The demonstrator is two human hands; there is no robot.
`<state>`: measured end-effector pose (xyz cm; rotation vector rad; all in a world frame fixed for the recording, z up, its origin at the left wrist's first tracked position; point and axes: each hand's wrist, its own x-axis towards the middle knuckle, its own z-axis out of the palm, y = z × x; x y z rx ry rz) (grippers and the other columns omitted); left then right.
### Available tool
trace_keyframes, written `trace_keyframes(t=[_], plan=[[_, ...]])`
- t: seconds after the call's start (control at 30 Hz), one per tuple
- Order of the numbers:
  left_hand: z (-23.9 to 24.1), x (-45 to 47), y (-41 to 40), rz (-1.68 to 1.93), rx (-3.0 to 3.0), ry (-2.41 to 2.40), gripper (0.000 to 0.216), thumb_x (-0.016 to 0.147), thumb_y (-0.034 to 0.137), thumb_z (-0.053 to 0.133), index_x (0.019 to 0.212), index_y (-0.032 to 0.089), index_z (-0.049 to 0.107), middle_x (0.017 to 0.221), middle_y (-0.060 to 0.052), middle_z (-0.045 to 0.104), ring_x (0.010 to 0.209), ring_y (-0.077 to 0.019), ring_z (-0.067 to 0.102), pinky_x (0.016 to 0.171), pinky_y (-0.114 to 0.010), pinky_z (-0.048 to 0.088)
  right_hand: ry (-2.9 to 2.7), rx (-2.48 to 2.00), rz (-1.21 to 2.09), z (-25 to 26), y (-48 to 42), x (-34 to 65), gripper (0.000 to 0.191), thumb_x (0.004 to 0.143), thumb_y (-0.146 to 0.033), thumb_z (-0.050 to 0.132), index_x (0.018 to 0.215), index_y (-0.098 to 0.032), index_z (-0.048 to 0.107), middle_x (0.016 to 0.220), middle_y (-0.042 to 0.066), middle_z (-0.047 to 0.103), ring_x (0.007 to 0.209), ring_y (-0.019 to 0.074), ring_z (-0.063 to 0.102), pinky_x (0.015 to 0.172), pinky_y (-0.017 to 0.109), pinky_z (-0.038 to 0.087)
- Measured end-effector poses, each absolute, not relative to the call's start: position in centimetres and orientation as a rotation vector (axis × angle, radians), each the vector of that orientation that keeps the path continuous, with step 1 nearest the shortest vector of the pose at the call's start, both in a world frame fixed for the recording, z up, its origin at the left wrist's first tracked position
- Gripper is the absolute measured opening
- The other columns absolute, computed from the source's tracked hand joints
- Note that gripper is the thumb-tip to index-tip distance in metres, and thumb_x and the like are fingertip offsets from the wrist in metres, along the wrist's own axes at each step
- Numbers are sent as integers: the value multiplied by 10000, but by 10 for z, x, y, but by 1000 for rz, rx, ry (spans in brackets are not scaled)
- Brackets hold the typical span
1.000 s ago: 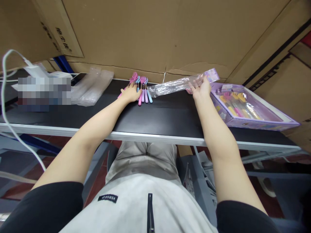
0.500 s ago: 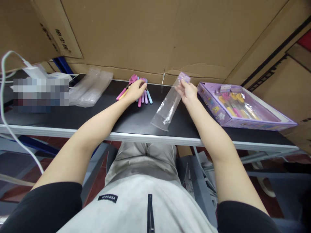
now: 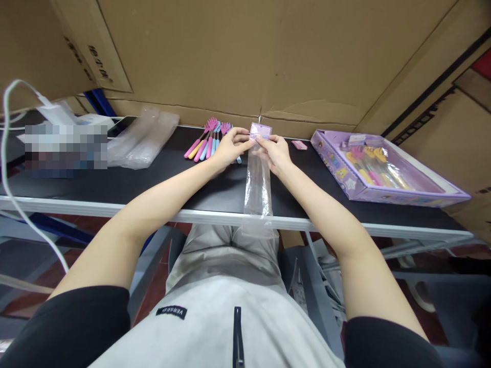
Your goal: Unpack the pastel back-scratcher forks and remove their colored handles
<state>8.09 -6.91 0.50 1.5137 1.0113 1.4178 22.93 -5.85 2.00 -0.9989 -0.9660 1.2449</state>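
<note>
A long clear plastic bag [image 3: 258,189] with a purple card [image 3: 261,131] at its upper end hangs over the table's front edge. My left hand [image 3: 235,145] pinches the bag's left side by the card. On the other side, my right hand [image 3: 275,152] grips it with thumb and fingers. Left of my hands lie several small back scratchers [image 3: 207,142] with pink, yellow, blue and purple handles; my left hand partly covers some of them.
Right of my hands is a small stack of pink cards [image 3: 299,145]. A purple display box [image 3: 406,197] with packed pieces stands at the right. Clear bags [image 3: 143,140] lie at the left, near a white cable [image 3: 4,153]. Cardboard [image 3: 245,61] walls the back.
My right hand has brought the bag left to the middle, and it now hangs straighter. My left hand has left the back scratchers and taken hold of the bag. Pink cards are now uncovered.
</note>
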Motion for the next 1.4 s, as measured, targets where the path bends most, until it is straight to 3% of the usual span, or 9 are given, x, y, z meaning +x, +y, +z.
trace_keyframes(t=[0.2,0.4,0.5,0.67,0.87,1.0,1.13,1.27,1.4], plan=[[3,76,-68,1384,1557,969,219,845,160,808,1050,140,734,1126,-92,807,986,-205,766,898,-316,612,-991,-1021,1210,16,-57,230,626,746,-262,980,955,-286,391,727,-105,646,548,132,676,614,300,676],[6,74,-68,1424,1481,1046,280,805,102,806,1081,126,764,1026,-93,823,1018,-253,786,995,-398,637,-1114,-1031,1182,19,-61,233,386,847,-241,907,835,-227,522,712,-85,629,508,53,574,540,177,560],[7,72,-67,1427,1474,1067,315,807,97,804,1117,128,759,1051,-106,825,1061,-273,792,1002,-406,648,-1136,-1017,1218,22,-63,234,278,855,-217,892,829,-201,616,736,-73,649,513,41,555,569,184,577],[7,73,-65,1405,1466,1092,361,784,27,757,1135,112,743,1087,-125,824,1082,-261,794,1034,-404,638,-1125,-1029,1213,24,-60,236,137,876,-177,816,933,-207,695,771,-70,666,514,42,566,615,215,623],[7,72,-63,1391,1526,1071,328,784,25,728,1094,130,753,941,-87,807,1020,-257,794,1015,-416,628,-1117,-1067,1172,23,-52,243,232,886,-215,760,1106,-244,695,872,-59,707,495,47,590,557,197,601],[7,71,-61,1406,1566,1113,352,775,18,721,1113,107,764,893,-80,778,956,-249,783,987,-400,610,-1137,-1078,1165,27,-52,246,150,914,-245,767,1014,-234,656,922,-47,708,483,53,606,550,231,621],[8,71,-59,1455,1602,1153,201,834,71,714,1021,134,757,913,-75,773,894,-221,757,943,-380,608,-1161,-1066,1152,29,-55,246,209,922,-260,804,893,-218,601,824,-63,654,497,58,604,556,247,638],[8,69,-59,1464,1661,1192,92,868,103,704,932,167,722,849,-49,743,834,-207,729,885,-364,614,-1184,-1072,1118,29,-56,244,206,923,-196,786,822,-201,607,754,-63,633,575,57,611,558,187,603],[7,66,-57,1452,1644,1197,189,838,40,716,949,186,672,875,-39,715,862,-213,735,872,-359,613,-1192,-1079,1102,29,-53,245,200,886,-112,732,751,-190,605,735,-52,640,637,64,610,567,153,565]])
